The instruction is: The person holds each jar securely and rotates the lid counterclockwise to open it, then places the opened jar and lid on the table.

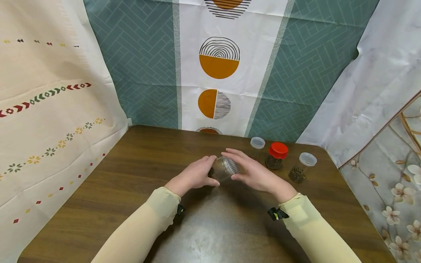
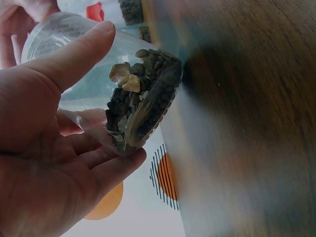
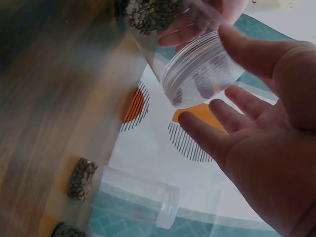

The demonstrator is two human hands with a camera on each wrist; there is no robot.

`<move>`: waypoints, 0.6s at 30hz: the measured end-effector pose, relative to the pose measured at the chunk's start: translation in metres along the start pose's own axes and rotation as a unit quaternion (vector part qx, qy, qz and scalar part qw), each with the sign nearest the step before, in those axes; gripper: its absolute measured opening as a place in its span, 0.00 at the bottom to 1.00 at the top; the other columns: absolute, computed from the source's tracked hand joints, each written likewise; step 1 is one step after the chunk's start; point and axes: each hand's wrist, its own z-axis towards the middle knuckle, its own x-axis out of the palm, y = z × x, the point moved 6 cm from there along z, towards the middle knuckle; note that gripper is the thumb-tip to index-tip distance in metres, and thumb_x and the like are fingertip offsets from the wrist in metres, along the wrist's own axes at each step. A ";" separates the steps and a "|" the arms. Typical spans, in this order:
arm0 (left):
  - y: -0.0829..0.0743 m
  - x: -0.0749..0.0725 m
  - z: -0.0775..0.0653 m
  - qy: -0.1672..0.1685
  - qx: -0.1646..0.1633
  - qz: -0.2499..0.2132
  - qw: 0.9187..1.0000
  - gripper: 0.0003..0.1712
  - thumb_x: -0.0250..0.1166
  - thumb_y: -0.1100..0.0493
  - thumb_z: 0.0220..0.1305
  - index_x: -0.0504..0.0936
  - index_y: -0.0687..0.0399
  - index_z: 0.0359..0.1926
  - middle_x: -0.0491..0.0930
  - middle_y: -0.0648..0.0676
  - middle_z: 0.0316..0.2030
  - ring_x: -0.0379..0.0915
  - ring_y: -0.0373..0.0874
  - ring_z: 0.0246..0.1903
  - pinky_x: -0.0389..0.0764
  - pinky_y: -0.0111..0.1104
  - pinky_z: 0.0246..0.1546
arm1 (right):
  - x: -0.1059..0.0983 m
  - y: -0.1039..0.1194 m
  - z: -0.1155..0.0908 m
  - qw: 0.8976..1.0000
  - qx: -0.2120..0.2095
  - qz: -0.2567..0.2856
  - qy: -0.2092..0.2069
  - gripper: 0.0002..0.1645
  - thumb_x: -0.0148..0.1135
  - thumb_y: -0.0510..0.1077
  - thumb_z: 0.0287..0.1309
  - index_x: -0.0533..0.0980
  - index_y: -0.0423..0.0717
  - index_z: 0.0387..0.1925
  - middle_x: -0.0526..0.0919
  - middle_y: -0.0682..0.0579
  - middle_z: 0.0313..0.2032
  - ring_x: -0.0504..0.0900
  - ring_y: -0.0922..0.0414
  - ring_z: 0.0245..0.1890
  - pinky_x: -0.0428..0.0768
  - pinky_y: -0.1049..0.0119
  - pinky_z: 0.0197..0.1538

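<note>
My left hand (image 1: pixel 194 174) grips a clear plastic jar (image 1: pixel 223 170) by its body, thumb on one side and fingers on the other. Small dark pebbles (image 2: pixel 138 91), with a few tan ones, lie in the jar's bottom end. The jar tilts over the table, its clear screw lid (image 3: pixel 200 74) facing my right hand (image 1: pixel 257 173). That hand is spread around the lid, its thumb right at the lid's edge and its fingers loosely extended close beneath it in the right wrist view.
Three more jars with dark contents stand at the table's back right: one with a clear lid (image 1: pixel 257 143), one with a red lid (image 1: pixel 278 150), and another clear-lidded jar (image 1: pixel 302 168). Patterned cloths (image 1: pixel 144 65) hang behind and beside the wooden table (image 1: pixel 98 190).
</note>
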 end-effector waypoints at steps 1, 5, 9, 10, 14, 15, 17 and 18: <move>0.000 0.000 0.000 -0.001 0.001 0.000 1.000 0.51 0.85 0.49 0.64 0.68 0.66 0.77 0.79 0.64 0.63 0.80 0.57 0.59 0.81 0.52 0.62 | -0.001 0.000 0.000 1.000 0.008 -0.004 -0.005 0.51 0.79 0.39 0.67 0.65 0.50 0.85 0.60 0.47 0.85 0.69 0.45 0.79 0.77 0.43 0.71; -0.001 -0.001 0.000 -0.007 0.003 0.003 1.000 0.51 0.85 0.49 0.63 0.68 0.66 0.76 0.79 0.64 0.62 0.81 0.57 0.58 0.81 0.52 0.61 | -0.006 -0.002 0.004 0.996 0.073 -0.033 -0.037 0.48 0.75 0.53 0.73 0.64 0.49 0.86 0.64 0.44 0.83 0.70 0.42 0.79 0.73 0.39 0.74; -0.001 0.000 0.000 -0.006 0.001 0.005 1.000 0.50 0.85 0.49 0.63 0.69 0.65 0.76 0.79 0.64 0.61 0.81 0.56 0.58 0.81 0.52 0.61 | -0.005 -0.007 0.008 0.985 0.154 -0.060 -0.038 0.47 0.64 0.62 0.80 0.62 0.45 0.86 0.70 0.38 0.79 0.72 0.38 0.77 0.71 0.35 0.74; 0.000 0.000 -0.001 -0.005 -0.001 0.006 1.000 0.50 0.85 0.49 0.63 0.69 0.65 0.76 0.79 0.64 0.61 0.81 0.56 0.58 0.81 0.52 0.61 | -0.004 -0.007 0.009 0.983 0.167 -0.066 -0.033 0.46 0.61 0.64 0.81 0.62 0.43 0.86 0.71 0.36 0.78 0.72 0.37 0.76 0.71 0.35 0.73; 0.000 0.001 0.000 0.001 -0.007 0.014 1.000 0.51 0.84 0.48 0.64 0.68 0.65 0.77 0.78 0.64 0.62 0.80 0.57 0.60 0.81 0.52 0.62 | 0.001 -0.006 0.011 0.979 0.190 -0.071 -0.017 0.46 0.58 0.64 0.83 0.62 0.40 0.85 0.73 0.35 0.77 0.74 0.37 0.74 0.72 0.36 0.73; 0.001 0.002 0.000 0.002 -0.007 0.015 1.000 0.51 0.84 0.47 0.64 0.68 0.65 0.77 0.78 0.63 0.62 0.80 0.57 0.60 0.81 0.52 0.62 | 0.002 -0.006 0.011 0.979 0.190 -0.071 -0.016 0.45 0.58 0.64 0.83 0.63 0.40 0.85 0.73 0.35 0.77 0.75 0.37 0.74 0.72 0.36 0.73; 0.001 0.002 0.001 0.002 -0.006 0.018 1.000 0.51 0.84 0.47 0.65 0.68 0.65 0.77 0.78 0.63 0.62 0.80 0.57 0.60 0.81 0.51 0.62 | 0.002 -0.005 0.011 0.979 0.190 -0.071 -0.016 0.45 0.58 0.63 0.83 0.63 0.38 0.84 0.73 0.36 0.77 0.75 0.37 0.74 0.72 0.37 0.73; 0.001 0.002 0.001 0.002 -0.007 0.019 1.000 0.51 0.84 0.47 0.65 0.68 0.65 0.77 0.78 0.63 0.62 0.80 0.57 0.60 0.81 0.51 0.61 | 0.003 -0.005 0.011 0.979 0.190 -0.069 -0.016 0.45 0.59 0.62 0.83 0.63 0.38 0.84 0.73 0.36 0.77 0.75 0.37 0.74 0.72 0.37 0.73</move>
